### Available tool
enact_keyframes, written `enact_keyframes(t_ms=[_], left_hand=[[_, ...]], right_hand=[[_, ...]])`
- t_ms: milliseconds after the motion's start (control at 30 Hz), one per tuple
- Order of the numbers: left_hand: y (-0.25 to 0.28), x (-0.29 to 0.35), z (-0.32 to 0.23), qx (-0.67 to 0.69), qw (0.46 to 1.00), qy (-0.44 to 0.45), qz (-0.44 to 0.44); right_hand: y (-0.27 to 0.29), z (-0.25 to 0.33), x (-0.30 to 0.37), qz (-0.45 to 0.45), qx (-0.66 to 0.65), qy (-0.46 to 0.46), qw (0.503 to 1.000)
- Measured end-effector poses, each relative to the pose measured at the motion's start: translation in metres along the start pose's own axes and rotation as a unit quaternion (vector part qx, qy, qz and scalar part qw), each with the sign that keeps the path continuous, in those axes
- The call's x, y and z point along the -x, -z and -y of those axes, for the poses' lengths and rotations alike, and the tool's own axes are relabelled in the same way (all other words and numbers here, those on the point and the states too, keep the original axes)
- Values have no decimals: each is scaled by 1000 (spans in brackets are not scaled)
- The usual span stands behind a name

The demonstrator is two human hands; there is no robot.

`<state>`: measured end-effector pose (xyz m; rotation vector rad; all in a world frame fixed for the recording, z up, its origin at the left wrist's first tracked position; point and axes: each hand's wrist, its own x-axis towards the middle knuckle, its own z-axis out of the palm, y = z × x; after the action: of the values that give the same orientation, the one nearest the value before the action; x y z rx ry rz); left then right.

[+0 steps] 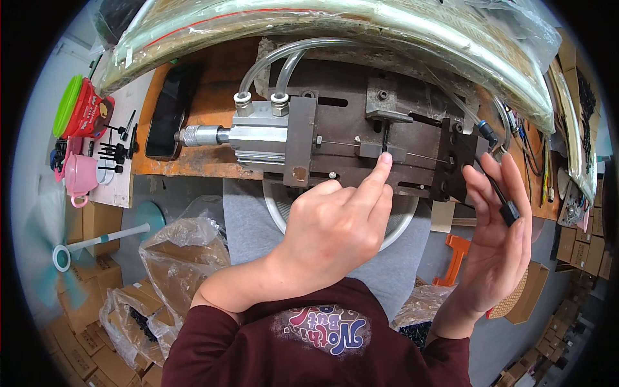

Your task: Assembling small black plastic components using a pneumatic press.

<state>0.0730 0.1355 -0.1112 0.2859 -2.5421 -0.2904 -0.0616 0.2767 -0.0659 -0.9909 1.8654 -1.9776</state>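
My left hand (338,219) reaches over the machine's front edge, index finger stretched and the other fingers curled under. Its fingertip presses the near end of a thin black rod (385,137), which sits upright in the picture on a small grey block (369,150). My right hand (500,248), beside the fixture's right end, has fingers fairly straight. A slim black stem with a square block head (509,211) lies held across those fingers. Between the hands stands a dark slotted end bracket (454,158). A thin wire or rod runs along the fixture through the grey block.
A silver pneumatic cylinder (259,138) with clear hoses (303,45) is mounted at left on the dark metal base. A phone (173,111), a pink cup (80,174) and several black parts (115,153) lie farther left. Plastic-wrapped padding (335,22) arches behind. A fan (61,258) stands lower left.
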Motion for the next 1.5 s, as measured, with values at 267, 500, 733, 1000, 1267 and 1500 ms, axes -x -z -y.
enact_keyframes(t_ms=[267, 500, 733, 1000, 1267, 1500], left_hand=[[37, -14, 11, 133, 990, 3, 45], [98, -95, 71, 13, 986, -55, -160], [114, -149, 177, -216, 972, 79, 52], [105, -151, 173, -198, 975, 51, 89], [113, -106, 108, 11, 988, -14, -151], [101, -38, 30, 179, 982, -15, -61]], right_hand=[[4, -3, 15, 106, 206, 133, 964], [-21, -35, 18, 195, 333, 207, 899], [-43, -33, 14, 196, 464, 240, 830], [-43, -22, 7, 219, 497, 219, 810], [-35, 7, -43, 194, 374, 239, 875], [-34, 9, -217, 1, 439, 477, 761]])
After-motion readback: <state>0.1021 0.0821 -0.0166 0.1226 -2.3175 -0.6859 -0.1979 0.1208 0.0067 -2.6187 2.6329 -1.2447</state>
